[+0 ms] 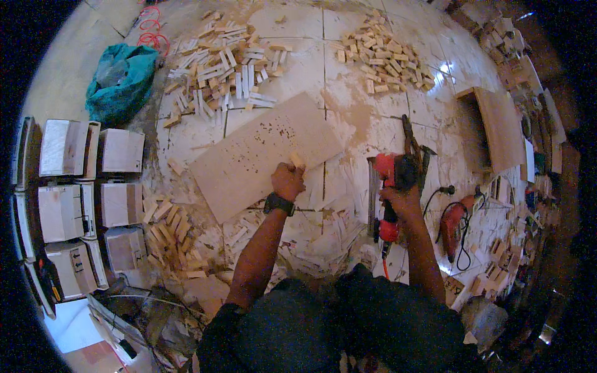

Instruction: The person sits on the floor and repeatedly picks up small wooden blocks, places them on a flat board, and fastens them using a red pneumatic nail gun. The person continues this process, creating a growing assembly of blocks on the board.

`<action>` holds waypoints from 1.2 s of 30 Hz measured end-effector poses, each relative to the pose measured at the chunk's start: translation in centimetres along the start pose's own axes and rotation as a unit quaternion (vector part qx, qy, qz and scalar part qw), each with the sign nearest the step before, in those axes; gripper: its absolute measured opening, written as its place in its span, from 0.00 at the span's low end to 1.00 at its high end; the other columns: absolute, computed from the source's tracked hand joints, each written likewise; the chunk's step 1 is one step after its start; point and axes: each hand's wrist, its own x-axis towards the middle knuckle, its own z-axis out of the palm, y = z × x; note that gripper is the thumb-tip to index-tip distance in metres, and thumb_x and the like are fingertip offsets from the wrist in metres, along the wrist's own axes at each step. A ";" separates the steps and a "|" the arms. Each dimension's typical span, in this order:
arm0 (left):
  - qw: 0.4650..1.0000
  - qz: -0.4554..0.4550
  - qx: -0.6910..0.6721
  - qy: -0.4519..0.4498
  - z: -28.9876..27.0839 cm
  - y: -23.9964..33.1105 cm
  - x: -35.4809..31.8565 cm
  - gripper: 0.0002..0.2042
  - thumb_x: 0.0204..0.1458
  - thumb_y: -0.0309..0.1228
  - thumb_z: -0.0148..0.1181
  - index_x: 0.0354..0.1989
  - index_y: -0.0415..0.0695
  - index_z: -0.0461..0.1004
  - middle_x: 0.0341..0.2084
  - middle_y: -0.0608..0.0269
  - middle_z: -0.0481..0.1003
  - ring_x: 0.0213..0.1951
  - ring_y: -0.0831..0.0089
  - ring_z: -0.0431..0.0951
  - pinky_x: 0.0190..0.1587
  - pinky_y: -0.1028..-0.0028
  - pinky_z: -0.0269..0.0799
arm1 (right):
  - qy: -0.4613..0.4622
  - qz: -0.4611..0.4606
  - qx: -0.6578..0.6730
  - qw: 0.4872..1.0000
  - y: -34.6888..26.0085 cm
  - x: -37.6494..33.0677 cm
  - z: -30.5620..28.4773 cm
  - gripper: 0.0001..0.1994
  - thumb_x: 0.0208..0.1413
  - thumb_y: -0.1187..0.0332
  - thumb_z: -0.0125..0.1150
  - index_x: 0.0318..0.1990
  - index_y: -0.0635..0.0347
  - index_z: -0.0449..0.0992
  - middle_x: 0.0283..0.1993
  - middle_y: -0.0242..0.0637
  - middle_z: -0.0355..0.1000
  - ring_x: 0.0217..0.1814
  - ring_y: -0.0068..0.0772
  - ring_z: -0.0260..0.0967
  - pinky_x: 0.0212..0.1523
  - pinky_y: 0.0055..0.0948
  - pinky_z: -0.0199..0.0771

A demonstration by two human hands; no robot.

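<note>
My left hand (288, 181), with a dark watch on its wrist, is closed around a small pale wooden block (297, 161). It is over the near right part of a flat brown board (217, 177) lying at a slant on the floor. Dark specks are scattered on the board's middle. To the right of the board, my right hand (401, 200) grips a red and black nail gun (387, 166). A red air hose (385, 268) runs from the gun's near end. Just beyond the gun lie dark, long-handled tools (408, 133), partly hidden by it.
Piles of wooden blocks lie far left (217, 68), far right (388, 56) and near left (168, 230). A teal sack (121, 81) stands beyond stacked boxy pieces (62, 211). On the right are an open wooden box (500, 130) and a corded red power tool (453, 230).
</note>
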 end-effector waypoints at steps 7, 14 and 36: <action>0.929 -0.263 -0.251 0.065 -3.2 3.7 -0.7 0.18 0.46 0.43 0.62 0.32 0.39 0.68 0.20 0.55 0.76 0.22 0.60 0.77 0.26 0.64 0.72 | 0.002 -0.023 -0.006 1.000 0.0 0.0 -0.9 0.18 0.36 0.77 0.63 0.39 0.62 0.69 0.26 0.33 0.69 0.22 0.27 0.68 0.23 0.27 0.71; 0.985 -0.138 -0.089 -0.052 -3.0 6.7 -5.7 0.16 0.48 0.40 0.59 0.34 0.38 0.68 0.40 0.46 0.70 0.43 0.53 0.71 0.40 0.60 0.70 | 0.015 0.012 0.010 1.000 -0.3 -0.6 -1.9 0.17 0.37 0.77 0.63 0.40 0.62 0.70 0.26 0.33 0.70 0.23 0.27 0.69 0.24 0.27 0.71; 0.929 -0.273 -0.201 0.150 -3.0 1.6 -0.2 0.18 0.45 0.40 0.61 0.35 0.37 0.70 0.25 0.46 0.76 0.30 0.51 0.77 0.34 0.59 0.72 | -0.030 0.038 -0.025 0.999 -0.9 -0.2 -0.1 0.20 0.37 0.78 0.62 0.43 0.62 0.70 0.30 0.33 0.70 0.25 0.26 0.68 0.25 0.25 0.71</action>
